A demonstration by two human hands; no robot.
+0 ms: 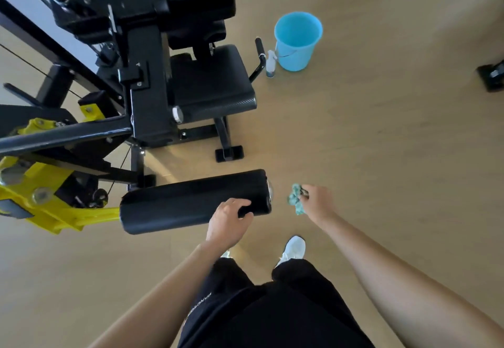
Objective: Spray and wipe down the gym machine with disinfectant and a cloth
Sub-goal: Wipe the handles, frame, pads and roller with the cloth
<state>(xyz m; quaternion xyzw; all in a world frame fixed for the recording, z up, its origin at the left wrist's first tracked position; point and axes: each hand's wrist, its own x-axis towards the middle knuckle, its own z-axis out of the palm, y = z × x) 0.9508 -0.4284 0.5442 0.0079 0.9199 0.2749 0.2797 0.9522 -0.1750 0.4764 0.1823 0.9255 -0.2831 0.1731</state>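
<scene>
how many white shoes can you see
2: right shoe in plain view below the cloth-holding hand; left shoe only a sliver beside the left wrist, mostly hidden.

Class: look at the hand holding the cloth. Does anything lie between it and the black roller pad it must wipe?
Nothing visible does. The right hand holds the crumpled teal cloth just off the black cylindrical roller pad, whose end the left hand grips.

Left hand point(228, 221) curled in a grip (fingers bent), right hand point(316, 201) fisted, both arms outstretched
</scene>
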